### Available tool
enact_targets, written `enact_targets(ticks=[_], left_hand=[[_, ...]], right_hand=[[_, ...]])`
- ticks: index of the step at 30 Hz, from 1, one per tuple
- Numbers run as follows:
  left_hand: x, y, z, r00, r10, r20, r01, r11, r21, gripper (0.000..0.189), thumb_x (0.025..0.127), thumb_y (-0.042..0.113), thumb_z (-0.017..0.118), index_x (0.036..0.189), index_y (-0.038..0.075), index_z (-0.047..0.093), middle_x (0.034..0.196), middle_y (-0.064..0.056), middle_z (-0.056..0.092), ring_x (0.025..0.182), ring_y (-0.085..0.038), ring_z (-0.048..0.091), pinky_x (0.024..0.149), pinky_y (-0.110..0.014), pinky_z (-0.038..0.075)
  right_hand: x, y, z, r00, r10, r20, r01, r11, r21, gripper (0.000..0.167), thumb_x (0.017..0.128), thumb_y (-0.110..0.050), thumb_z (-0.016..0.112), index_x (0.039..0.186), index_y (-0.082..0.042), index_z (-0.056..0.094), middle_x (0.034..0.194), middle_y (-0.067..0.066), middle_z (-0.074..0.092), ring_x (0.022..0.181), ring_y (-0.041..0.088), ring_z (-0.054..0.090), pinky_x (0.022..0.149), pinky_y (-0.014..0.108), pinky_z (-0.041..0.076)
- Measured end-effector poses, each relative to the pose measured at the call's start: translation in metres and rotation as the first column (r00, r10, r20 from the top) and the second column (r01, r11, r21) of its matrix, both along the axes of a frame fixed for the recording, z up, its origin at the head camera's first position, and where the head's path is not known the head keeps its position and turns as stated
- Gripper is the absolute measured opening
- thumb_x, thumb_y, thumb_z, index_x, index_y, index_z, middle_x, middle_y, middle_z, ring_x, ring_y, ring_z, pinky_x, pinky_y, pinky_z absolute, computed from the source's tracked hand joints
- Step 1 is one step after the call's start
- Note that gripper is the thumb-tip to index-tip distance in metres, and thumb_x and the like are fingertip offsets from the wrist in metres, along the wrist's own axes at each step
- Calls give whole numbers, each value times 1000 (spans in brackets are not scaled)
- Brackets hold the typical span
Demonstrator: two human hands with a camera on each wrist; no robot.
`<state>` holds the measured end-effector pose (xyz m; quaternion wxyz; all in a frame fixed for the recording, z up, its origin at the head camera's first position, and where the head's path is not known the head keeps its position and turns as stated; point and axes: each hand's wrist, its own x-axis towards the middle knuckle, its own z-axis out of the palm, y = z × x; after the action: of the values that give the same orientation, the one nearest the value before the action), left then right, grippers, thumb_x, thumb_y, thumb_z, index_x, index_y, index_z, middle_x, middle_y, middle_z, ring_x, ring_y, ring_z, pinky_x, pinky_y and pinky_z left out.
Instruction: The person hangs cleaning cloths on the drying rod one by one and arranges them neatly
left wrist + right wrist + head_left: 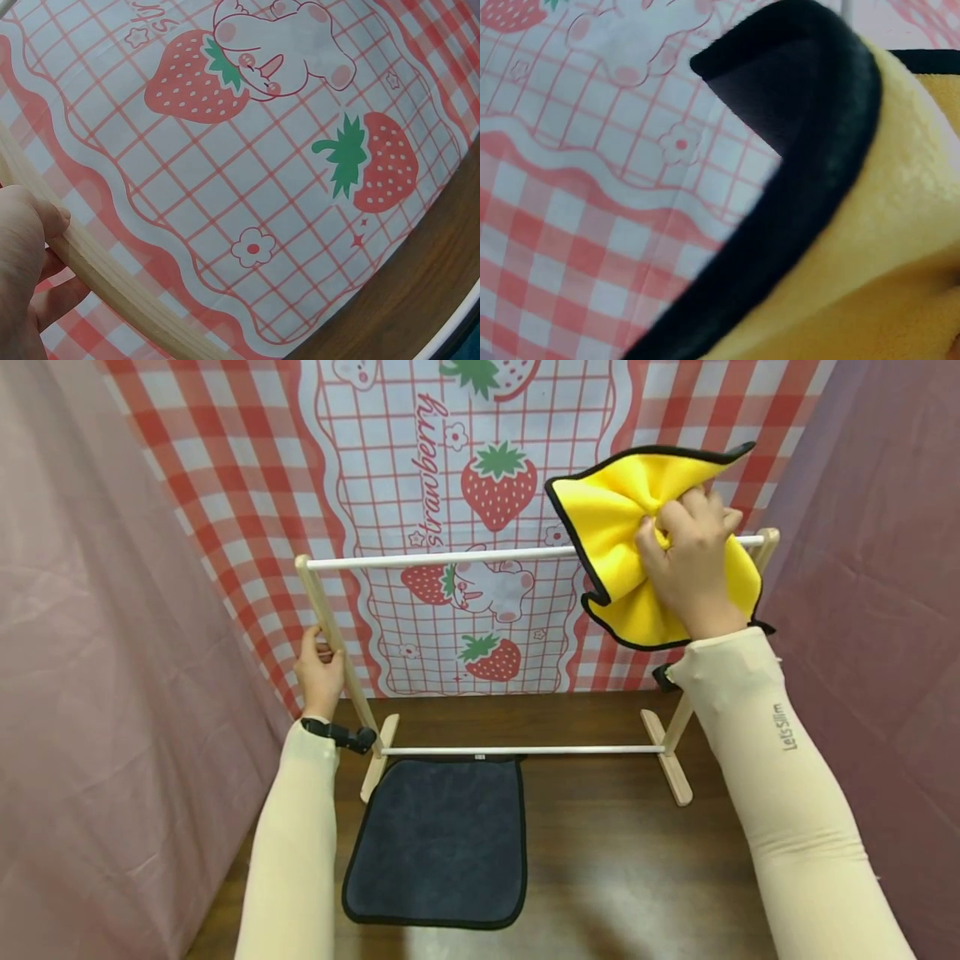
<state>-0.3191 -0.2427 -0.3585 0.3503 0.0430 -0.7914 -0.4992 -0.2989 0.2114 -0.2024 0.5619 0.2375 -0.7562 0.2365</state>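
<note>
Nearest, between two cream sleeves (pixel 795 793), a dark grey cloth (pixel 438 843) with black edging lies flat on a brown wooden surface (pixel 615 843), roughly square, its far edge by the white lower bar (pixel 570 750) of a rack; whether it touches that bar cannot be told. Farther on, the left hand (pixel 320 677) grips the pale wooden left upright (pixel 322 610) partway down, thumb on one face and fingers behind. Across from it and higher, the right hand (pixel 693 556) has its fingers curled into the gathered middle of a yellow cloth (pixel 607 518). The cloth is off the surface, bunched so that no long axis shows; its corners flare, and the right wrist view shows a dark underside (pixel 769 105). The white upper bar (pixel 450 558) runs crosswise, left to right, and the cloth covers its right part from view; whether they touch cannot be told. So the right hand, with the cloth, is by the bar's right end, while the left hand is below its left end, well apart from the cloth. Behind stands a strawberry-print backdrop (pixel 495 493) between pink curtains (pixel 877 568).
</note>
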Motion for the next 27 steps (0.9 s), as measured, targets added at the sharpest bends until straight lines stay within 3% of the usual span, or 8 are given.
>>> enact_targets(ticks=[6, 9, 16, 20, 25, 27], left_hand=[[-1, 0, 0, 1000, -1, -6, 1, 1000, -2, 44, 93, -7, 59, 136, 1, 52, 108, -30, 60, 102, -42, 62, 88, -51, 53], [-2, 0, -1, 1000, -2, -4, 2, 1000, 7, 45, 92, -7, 59, 136, 1, 53, 106, -29, 61, 100, -41, 62, 87, -51, 53], [-2, 0, -1, 1000, 11, -8, -11, 1000, 4, 43, 92, -9, 59, 133, 0, 54, 105, -29, 61, 99, -42, 63, 87, -50, 54], [-3, -1, 0, 1000, 11, -5, -11, 1000, 7, 44, 91, -9, 60, 133, 0, 54, 106, -29, 62, 99, -41, 63, 88, -49, 54], [-2, -1, -1, 1000, 12, -10, -12, 1000, 14, 45, 90, -9, 61, 134, 1, 54, 105, -29, 62, 98, -41, 63, 86, -49, 54], [-2, -1, -1, 1000, 14, -9, -14, 1000, 15, 46, 90, -8, 61, 134, 1, 54, 105, -29, 62, 97, -41, 64, 86, -49, 54]], right_hand=[[-19, 7, 10, 1000, -19, 14, 19, 1000, 12, 36, 99, -21, 54, 77, 8, 48, 84, 25, 44, 85, 47, 38, 81, 46, 14], [-28, 10, 13, 999, -33, 29, 31, 997, 65, 38, 102, -22, 53, 80, 9, 48, 85, 26, 44, 86, 48, 38, 82, 49, 16], [-44, 14, 16, 980, -130, 148, 103, 978, 179, 43, 107, -30, 45, 88, 9, 48, 90, 27, 44, 92, 48, 39, 82, 55, 18], [-50, 12, 17, 939, -228, 257, 172, 960, 221, 47, 108, -33, 41, 94, 10, 50, 96, 29, 47, 97, 50, 40, 87, 60, 24], [-56, 7, 21, 843, -352, 407, 234, 921, 311, 49, 109, -34, 33, 105, 12, 48, 108, 34, 47, 110, 53, 39, 94, 69, 27], [-58, 6, 21, 815, -380, 437, 241, 909, 341, 49, 109, -33, 31, 108, 13, 48, 110, 34, 46, 111, 53, 39, 94, 69, 28]])
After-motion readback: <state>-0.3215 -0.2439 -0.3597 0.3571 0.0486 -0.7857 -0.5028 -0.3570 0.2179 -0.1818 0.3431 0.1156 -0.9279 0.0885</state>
